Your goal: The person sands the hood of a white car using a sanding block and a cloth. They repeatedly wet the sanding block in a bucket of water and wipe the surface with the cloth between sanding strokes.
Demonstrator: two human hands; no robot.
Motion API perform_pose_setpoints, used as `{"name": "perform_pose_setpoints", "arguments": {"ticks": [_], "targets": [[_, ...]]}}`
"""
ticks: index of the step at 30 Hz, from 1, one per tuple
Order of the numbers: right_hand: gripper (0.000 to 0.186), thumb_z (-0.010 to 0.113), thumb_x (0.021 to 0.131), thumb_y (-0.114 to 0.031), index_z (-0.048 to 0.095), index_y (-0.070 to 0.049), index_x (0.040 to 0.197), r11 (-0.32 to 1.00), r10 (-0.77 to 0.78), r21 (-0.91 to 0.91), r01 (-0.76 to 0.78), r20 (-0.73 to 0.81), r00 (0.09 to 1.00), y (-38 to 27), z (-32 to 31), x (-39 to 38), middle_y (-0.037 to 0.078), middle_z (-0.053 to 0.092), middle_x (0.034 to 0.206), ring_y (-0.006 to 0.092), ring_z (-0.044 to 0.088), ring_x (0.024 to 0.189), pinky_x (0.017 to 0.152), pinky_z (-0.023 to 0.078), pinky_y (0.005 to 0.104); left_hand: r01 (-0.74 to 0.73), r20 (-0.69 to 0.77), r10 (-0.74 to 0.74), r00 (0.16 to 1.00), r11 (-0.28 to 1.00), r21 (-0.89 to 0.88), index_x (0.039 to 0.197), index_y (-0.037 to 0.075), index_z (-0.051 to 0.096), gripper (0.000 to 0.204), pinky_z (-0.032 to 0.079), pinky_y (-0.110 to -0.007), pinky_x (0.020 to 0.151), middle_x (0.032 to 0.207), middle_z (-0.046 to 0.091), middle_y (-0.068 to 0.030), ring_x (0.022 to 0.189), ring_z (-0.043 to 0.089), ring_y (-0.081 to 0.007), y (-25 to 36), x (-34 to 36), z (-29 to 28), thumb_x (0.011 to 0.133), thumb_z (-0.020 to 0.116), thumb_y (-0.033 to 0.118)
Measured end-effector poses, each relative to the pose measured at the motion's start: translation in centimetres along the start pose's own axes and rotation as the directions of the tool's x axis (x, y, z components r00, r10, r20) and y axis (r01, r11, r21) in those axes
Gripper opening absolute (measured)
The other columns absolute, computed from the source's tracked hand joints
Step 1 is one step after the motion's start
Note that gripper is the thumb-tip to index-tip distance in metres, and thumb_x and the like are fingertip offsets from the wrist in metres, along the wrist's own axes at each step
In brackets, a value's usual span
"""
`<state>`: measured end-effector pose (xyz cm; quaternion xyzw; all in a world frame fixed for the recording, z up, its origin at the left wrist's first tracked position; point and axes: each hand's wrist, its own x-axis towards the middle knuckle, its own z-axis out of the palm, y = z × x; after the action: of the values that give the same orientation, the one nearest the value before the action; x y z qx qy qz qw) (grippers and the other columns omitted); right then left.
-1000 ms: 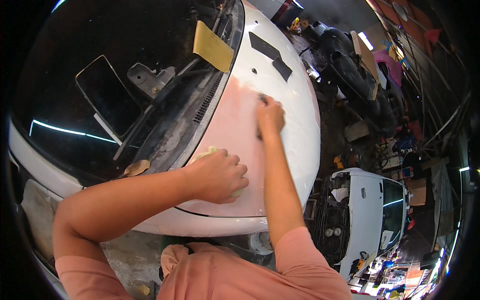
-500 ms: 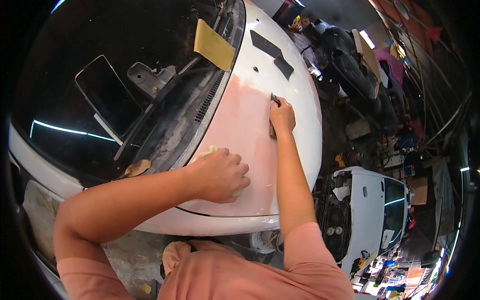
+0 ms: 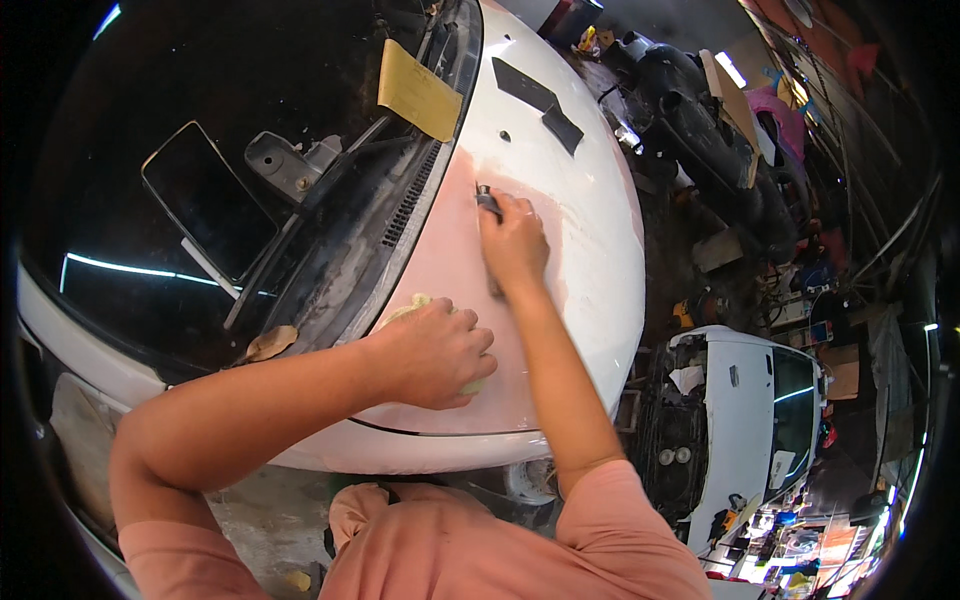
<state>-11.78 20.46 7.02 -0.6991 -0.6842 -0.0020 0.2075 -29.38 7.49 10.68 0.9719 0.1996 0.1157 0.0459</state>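
A white car hood lies in front of me, with a dull pink patch over its near and left part. My right hand is closed around a dark sanding block pressed flat on the pink patch, near its windshield side. The palm hides most of the block. My left hand rests on the patch nearer to me, fingers curled over a pale yellow-green cloth or sponge; only its edges show.
Two dark sandpaper pieces lie on the hood's far part. A yellow sheet sits at the windshield's base, and a dry leaf lies nearer. Loose car parts and another white vehicle stand to the right.
My right hand has slid the sanding block left across the pink patch, toward the windshield. My left hand stays in place with the cloth or sponge.
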Motion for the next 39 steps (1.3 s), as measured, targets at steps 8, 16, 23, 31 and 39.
{"name": "perform_pose_setpoints", "arguments": {"ticks": [8, 16, 23, 31, 39], "targets": [[0.038, 0.055, 0.101, -0.037, 0.071, -0.015, 0.128, 0.991, 0.11, -0.081, -0.11, -0.005, 0.994, 1.5, 0.4, 0.4, 0.018, 0.066, 0.127, 0.0409, 0.065, 0.117, 0.097, 0.055, 0.055, -0.014, 0.006, 0.014, 1.0, 1.0, -0.016, 0.096, 0.013, 0.074, 0.031, 0.053, -0.043, 0.076, 0.097, 0.068, -0.0069, 0.095, 0.068, -0.0269, 0.2, 0.2, -0.4, 0.088, 0.072, 0.044], [0.04, 0.056, 0.1, -0.04, 0.071, -0.015, 0.128, 0.964, 0.264, -0.028, -0.264, 0.003, 0.964, 7.4, -1.5, 3.2, 0.019, 0.067, 0.124, 0.041, 0.065, 0.115, 0.095, 0.055, 0.0537, -0.047, 0.031, 0.047, 0.998, 0.999, -0.008, 0.095, 0.013, 0.073, 0.033, 0.052, -0.043, 0.078, 0.096, 0.067, -0.0065, 0.095, 0.067, -0.0266, 0.3, 1.1, -0.7, 0.087, 0.074, 0.045], [0.034, 0.068, 0.093, -0.02, 0.074, -0.013, 0.126, 0.961, -0.136, 0.223, 0.167, -0.145, 0.98, 4.8, 0.3, 0.7, 0.013, 0.068, 0.117, 0.0386, 0.063, 0.11, 0.095, 0.054, 0.0495, -0.038, 0.014, 0.038, 0.999, 0.999, 0.016, 0.094, 0.014, 0.071, 0.028, 0.053, -0.045, 0.078, 0.097, 0.067, -0.0072, 0.095, 0.068, -0.0285, 0.5, 1.0, -1.2, 0.087, 0.074, 0.041], [0.037, 0.064, 0.097, -0.028, 0.072, -0.016, 0.13, 0.945, -0.175, 0.281, 0.168, -0.002, 0.985, 3.5, -1.5, -4.3, 0.012, 0.066, 0.124, 0.0384, 0.061, 0.117, 0.098, 0.055, 0.0505, -0.013, 0.014, 0.013, 1.0, 1.0, 0.016, 0.098, 0.015, 0.072, 0.027, 0.054, -0.045, 0.079, 0.098, 0.068, -0.0071, 0.096, 0.068, -0.029, 0.2, 0.2, -1.4, 0.084, 0.077, 0.038], [0.038, 0.066, 0.095, -0.025, 0.071, -0.019, 0.133, 0.967, -0.166, 0.177, 0.181, -0.098, 0.981, 4.4, 1.5, 4.3, 0.01, 0.065, 0.124, 0.0364, 0.059, 0.118, 0.102, 0.05, 0.049, -0.063, 0.015, 0.063, 0.998, 0.998, -0.002, 0.096, 0.014, 0.071, 0.028, 0.055, -0.045, 0.078, 0.098, 0.067, -0.0077, 0.095, 0.068, -0.0292, 1.0, 1.9, -0.7, 0.086, 0.076, 0.039]]}}
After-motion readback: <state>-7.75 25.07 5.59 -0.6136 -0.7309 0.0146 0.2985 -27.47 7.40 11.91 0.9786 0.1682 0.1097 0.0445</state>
